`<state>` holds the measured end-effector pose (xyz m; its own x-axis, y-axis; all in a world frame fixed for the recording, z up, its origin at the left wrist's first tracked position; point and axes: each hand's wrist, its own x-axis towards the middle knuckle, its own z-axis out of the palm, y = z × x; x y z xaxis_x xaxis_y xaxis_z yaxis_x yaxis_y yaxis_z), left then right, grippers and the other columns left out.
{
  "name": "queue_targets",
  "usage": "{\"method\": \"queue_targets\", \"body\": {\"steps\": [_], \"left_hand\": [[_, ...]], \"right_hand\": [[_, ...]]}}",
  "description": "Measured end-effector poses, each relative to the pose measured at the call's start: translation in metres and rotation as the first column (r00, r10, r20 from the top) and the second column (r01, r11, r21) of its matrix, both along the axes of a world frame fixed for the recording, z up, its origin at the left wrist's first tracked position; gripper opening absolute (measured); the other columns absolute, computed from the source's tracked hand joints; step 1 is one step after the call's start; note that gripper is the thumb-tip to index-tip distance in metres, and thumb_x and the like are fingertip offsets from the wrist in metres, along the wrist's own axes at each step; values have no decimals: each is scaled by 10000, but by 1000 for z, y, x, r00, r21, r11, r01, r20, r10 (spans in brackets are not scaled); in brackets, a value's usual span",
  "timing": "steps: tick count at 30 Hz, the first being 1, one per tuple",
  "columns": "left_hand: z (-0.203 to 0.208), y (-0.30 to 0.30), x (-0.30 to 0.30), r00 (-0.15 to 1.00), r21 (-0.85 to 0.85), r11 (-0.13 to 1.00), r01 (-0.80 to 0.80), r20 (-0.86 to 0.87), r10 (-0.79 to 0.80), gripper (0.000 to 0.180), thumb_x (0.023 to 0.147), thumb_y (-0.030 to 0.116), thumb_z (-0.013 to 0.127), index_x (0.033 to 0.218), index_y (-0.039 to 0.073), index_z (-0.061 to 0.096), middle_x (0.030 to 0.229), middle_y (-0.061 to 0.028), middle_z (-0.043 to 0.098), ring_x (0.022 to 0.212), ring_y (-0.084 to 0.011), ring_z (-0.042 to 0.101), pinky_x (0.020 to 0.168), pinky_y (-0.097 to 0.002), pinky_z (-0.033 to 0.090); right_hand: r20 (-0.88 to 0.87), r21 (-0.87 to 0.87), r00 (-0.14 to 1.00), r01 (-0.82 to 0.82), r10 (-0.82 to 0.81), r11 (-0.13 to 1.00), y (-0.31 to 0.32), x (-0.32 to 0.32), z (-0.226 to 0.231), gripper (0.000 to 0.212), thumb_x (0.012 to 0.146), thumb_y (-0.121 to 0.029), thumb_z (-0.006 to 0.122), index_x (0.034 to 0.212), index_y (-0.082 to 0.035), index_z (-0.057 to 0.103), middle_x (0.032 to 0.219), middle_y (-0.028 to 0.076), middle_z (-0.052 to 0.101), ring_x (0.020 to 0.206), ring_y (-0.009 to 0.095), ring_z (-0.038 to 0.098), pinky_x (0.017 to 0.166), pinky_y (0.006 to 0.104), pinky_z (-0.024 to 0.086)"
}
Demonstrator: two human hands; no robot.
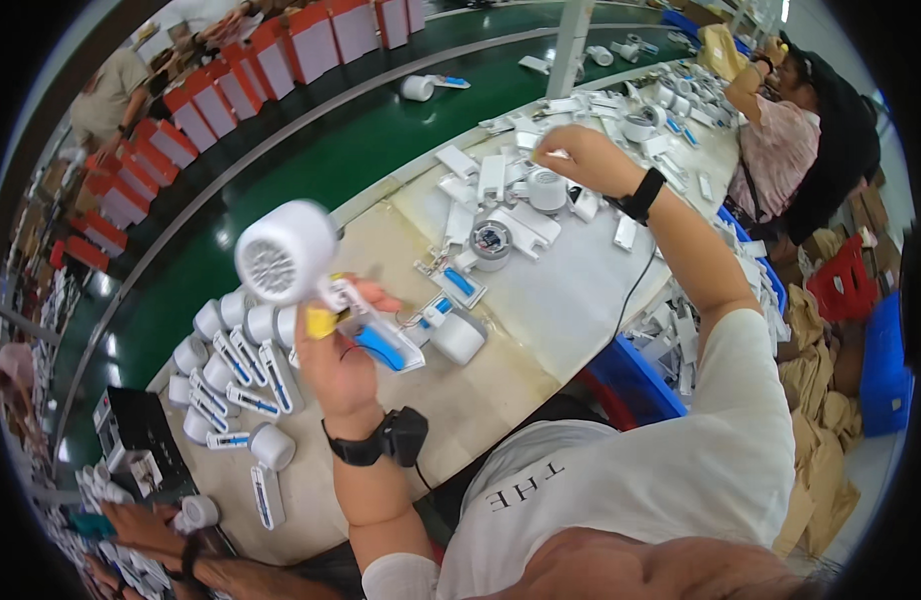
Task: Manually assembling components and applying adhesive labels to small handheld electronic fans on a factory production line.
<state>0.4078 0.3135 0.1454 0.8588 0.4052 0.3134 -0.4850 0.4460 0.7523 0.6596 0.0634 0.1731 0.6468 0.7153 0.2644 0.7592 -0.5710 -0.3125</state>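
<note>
My left hand (343, 372) is closed round the open handle of a white handheld fan (286, 252), its round grilled head tilted up to the left. A blue battery cell (381, 348) and thin wires show in the handle. Something yellow (322, 322) sits at my left thumb; I cannot tell if it is a wrap or a loose piece. Over the far parts pile, my right hand (586, 160) has its fingers curled together, and what they hold, if anything, is too small to name. Below it lie white handle covers (492, 178) and a fan head with exposed insides (491, 243).
Several fans with blue cells (271, 375) lie grouped on the table's left. An opened fan (456, 335) rests near my left hand. A blue crate (646, 385) of white parts stands by my right side. Beyond the table runs a green conveyor (381, 140). Co-workers' arms (151, 535) show at lower left.
</note>
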Motion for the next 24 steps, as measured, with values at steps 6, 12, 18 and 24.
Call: {"method": "queue_targets", "body": {"steps": [6,12,18,24], "left_hand": [[-4,8,4,977,120,979,-163,-121,177,346,920,246,438,1114,-37,485,966,-168,605,774,-201,598,720,-290,480],[-13,4,14,963,131,986,-103,-233,131,311,910,199,482,1141,-8,494,1033,-186,610,822,-202,645,488,-185,434],[-15,8,14,975,15,993,-116,-191,117,321,905,173,490,1170,-6,477,1115,-201,569,876,-217,631,531,-221,478],[-34,6,25,986,-90,993,-81,-152,67,314,893,132,502,1175,-1,472,1145,-196,549,877,-211,620,675,-305,550]], "right_hand": [[126,-407,991,84,-35,910,-107,8,-51,224,727,-9,510,896,-105,623,957,61,605,897,261,538,780,367,439],[191,-529,935,-159,300,833,-127,-21,-79,386,679,18,535,1040,-121,542,1144,47,505,948,250,527,789,342,451],[-129,-52,987,-107,100,993,-95,-53,-60,382,693,-33,587,1064,-93,518,1111,106,478,1028,253,506,863,311,428],[-471,325,873,35,130,945,-89,-68,-81,395,702,-47,608,1087,-72,521,1160,103,448,1133,239,421,971,315,329]]}}
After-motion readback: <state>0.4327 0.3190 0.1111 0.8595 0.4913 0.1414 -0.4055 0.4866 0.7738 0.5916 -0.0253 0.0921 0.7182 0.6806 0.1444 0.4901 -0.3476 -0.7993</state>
